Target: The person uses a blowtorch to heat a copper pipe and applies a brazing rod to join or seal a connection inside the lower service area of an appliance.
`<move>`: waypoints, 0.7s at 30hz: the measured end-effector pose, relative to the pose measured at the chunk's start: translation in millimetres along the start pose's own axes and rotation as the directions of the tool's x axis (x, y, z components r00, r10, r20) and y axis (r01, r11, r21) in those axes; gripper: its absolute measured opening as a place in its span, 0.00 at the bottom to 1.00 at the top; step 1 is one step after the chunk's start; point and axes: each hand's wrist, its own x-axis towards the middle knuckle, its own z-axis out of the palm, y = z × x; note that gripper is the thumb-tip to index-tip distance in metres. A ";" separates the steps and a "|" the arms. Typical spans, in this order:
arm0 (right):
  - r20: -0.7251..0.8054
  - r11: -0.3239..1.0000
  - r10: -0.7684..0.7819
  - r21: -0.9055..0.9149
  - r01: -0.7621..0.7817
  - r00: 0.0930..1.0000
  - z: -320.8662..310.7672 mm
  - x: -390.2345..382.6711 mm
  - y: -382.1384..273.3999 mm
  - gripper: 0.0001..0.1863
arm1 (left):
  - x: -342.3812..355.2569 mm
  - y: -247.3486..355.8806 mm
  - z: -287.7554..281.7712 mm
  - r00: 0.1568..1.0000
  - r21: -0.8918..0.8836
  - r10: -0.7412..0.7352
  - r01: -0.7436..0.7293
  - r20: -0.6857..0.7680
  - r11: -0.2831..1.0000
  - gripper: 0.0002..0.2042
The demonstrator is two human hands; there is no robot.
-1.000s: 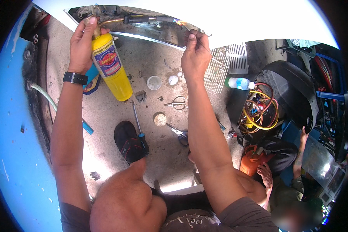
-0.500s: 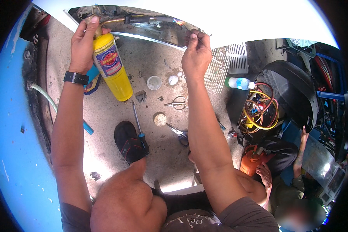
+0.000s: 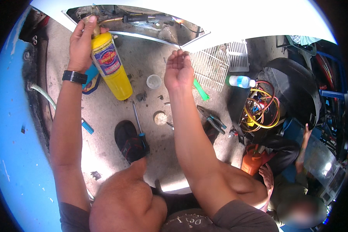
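Observation:
My left hand (image 3: 81,44) is raised and grips the top of a yellow gas torch cylinder (image 3: 112,69), which hangs tilted below the fist. The torch's head reaches into an opening (image 3: 143,23) in a white panel, where pipes and a small flame (image 3: 178,19) show. My right hand (image 3: 178,71) is held up just below the opening's lower edge. Its palm faces me and its fingertips are pinched together. I see nothing between them.
On the concrete floor lie a blue-handled screwdriver (image 3: 137,123), a clear cup (image 3: 154,81), a round lid (image 3: 160,118), pliers (image 3: 210,118) and a white grille (image 3: 214,65). My black shoe (image 3: 129,141) is below. At right sit a bag of coloured hoses (image 3: 261,108), an orange cylinder (image 3: 253,160) and another person's hand (image 3: 266,174).
My right hand has come down and left, away from the opening's edge. My left hand keeps its hold on the torch cylinder in about the same place.

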 end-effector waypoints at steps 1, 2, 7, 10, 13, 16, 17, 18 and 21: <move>-0.028 0.997 0.027 0.077 -0.025 0.999 -3.5 8.4 5.6 0.12 | 0.0 1.6 -1.5 1.000 0.002 0.005 -0.005 -0.001 1.000 0.17; -0.052 0.988 0.051 0.150 -0.043 0.997 -2.8 15.5 8.8 0.13 | 0.4 0.5 -1.6 1.000 0.001 0.007 -0.007 0.008 1.000 0.17; -0.001 0.951 0.067 0.304 -0.063 0.998 -2.0 42.0 11.8 0.16 | 0.4 -3.6 -3.1 1.000 0.006 0.009 -0.010 0.025 1.000 0.17; 0.049 0.944 0.065 0.319 -0.077 0.997 -4.3 49.1 15.3 0.16 | 0.4 -2.9 -1.3 1.000 0.013 -0.001 0.001 0.019 1.000 0.17; 0.071 0.944 0.070 0.318 -0.089 0.995 -3.1 47.7 19.9 0.15 | 0.9 -4.1 -4.8 0.999 -0.016 0.018 -0.018 0.032 1.000 0.18; 0.091 0.944 0.080 0.313 -0.105 0.993 -2.8 47.0 19.7 0.15 | 0.6 -3.7 -5.9 1.000 0.009 0.005 -0.005 0.013 1.000 0.18; 0.090 0.942 0.083 0.317 -0.108 0.992 -1.7 45.7 19.8 0.16 | 0.1 -3.4 -5.2 1.000 0.014 0.010 -0.010 0.014 1.000 0.18; 0.089 0.940 0.086 0.322 -0.111 0.992 -0.8 44.2 19.6 0.16 | -0.7 -3.3 -4.2 1.000 0.019 0.014 -0.014 0.015 1.000 0.18; 0.091 0.937 0.084 0.330 -0.110 0.992 0.3 41.1 17.9 0.15 | -1.2 -2.6 -1.9 1.000 0.008 0.014 -0.015 0.026 1.000 0.18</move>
